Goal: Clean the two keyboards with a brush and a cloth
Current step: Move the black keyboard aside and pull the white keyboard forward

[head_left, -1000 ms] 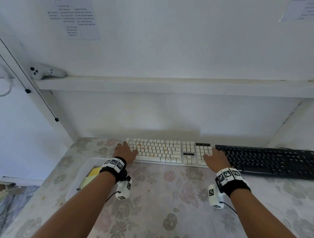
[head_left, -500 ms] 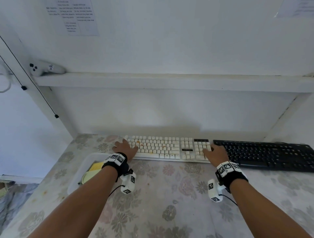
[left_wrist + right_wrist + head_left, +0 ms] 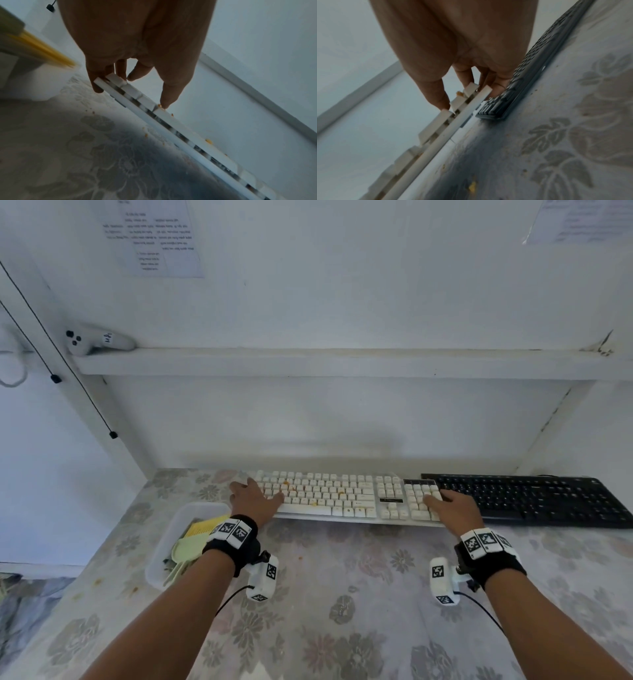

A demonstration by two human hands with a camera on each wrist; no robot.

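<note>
White keyboard [image 3: 329, 496] has shifted nearer on the counter [image 3: 342, 594], black keyboard [image 3: 534, 498] touching its right end; likely positioning before brushing, crumbs remain. Left hand [image 3: 255, 499] clasps the left end, right hand [image 3: 452, 510] the right end, fingers curled over edges. Brush [image 3: 191, 546] waits in tray [image 3: 164, 546], near left.
</note>
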